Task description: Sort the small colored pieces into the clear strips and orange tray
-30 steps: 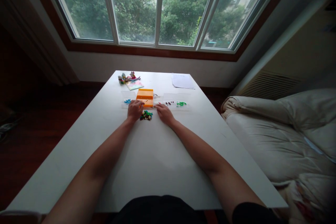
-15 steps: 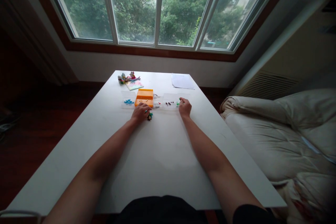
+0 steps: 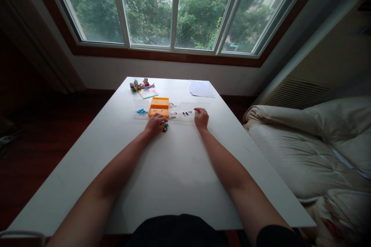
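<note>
My left hand (image 3: 156,124) rests on the white table with its fingers closed on a small figure of building bricks (image 3: 165,127), green on top with dark and pale parts below. My right hand (image 3: 201,119) is in a pinch over the right end of a clear plastic tray (image 3: 189,106). A bit of green shows by its fingers; whether they hold a piece is too small to tell. Left of this hand lie several small dark pieces (image 3: 187,113) in the tray. An orange box (image 3: 159,101), its lid open, stands just beyond my left hand with small pieces in it.
Blue pieces (image 3: 142,111) lie in another clear tray at the left. Small brick figures (image 3: 135,85) and a colourful booklet (image 3: 148,92) are at the far left of the table (image 3: 179,173). White paper sheets (image 3: 201,88) lie far right. A sofa (image 3: 284,146) stands beside the table.
My right hand has moved slightly left, and its fingertips now cover the spot where green pieces showed. The left hand stays at the brick figure.
</note>
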`<state>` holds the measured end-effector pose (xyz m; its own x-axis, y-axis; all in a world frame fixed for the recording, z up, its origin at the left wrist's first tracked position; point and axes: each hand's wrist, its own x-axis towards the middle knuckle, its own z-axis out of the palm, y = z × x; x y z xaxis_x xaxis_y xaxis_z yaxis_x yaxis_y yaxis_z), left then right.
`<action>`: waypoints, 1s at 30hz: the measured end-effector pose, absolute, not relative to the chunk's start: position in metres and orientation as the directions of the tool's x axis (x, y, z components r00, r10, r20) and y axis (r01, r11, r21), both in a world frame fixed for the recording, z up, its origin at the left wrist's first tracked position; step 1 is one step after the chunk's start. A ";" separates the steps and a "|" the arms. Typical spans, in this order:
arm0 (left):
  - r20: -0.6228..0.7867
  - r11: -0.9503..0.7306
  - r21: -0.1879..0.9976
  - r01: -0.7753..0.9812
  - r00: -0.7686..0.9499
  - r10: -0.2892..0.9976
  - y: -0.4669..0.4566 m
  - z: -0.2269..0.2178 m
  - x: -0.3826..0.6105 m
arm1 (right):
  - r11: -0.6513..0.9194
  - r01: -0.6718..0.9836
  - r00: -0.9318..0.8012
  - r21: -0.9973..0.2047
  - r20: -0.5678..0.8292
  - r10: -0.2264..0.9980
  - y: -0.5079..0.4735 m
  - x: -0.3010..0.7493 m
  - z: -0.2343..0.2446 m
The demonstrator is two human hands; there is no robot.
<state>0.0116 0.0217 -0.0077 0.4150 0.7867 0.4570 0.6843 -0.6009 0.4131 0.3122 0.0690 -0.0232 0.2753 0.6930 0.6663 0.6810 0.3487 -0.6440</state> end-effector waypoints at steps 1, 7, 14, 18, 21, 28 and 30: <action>0.449 -0.606 0.415 0.679 0.426 0.786 0.022 -0.007 0.012 | 0.372 0.681 0.244 -0.631 0.674 0.697 0.066 0.307 -0.021; 0.435 -0.655 0.416 0.631 0.494 0.753 0.021 -0.004 0.014 | 0.477 0.670 0.058 -0.569 0.680 0.730 0.050 0.284 -0.012; 0.428 -0.696 0.378 0.611 0.551 0.716 0.019 -0.002 0.016 | 0.470 0.672 0.033 -0.572 0.657 0.753 0.049 0.283 -0.012; 0.421 -0.725 0.329 0.604 0.594 0.686 0.017 -0.003 0.021 | 0.465 0.673 0.020 -0.575 0.643 0.766 0.048 0.283 -0.012; 0.395 -0.746 0.295 0.598 0.634 0.665 0.016 -0.002 0.026 | 0.470 0.673 0.007 -0.571 0.640 0.768 0.047 0.281 -0.012; 0.368 -0.737 0.296 0.607 0.640 0.675 0.012 0.003 0.029 | 0.465 0.682 0.003 -0.564 0.638 0.770 0.046 0.280 -0.010; 0.370 -0.727 0.297 0.619 0.627 0.685 0.012 0.003 0.028 | 0.464 0.685 -0.002 -0.561 0.636 0.771 0.045 0.279 -0.010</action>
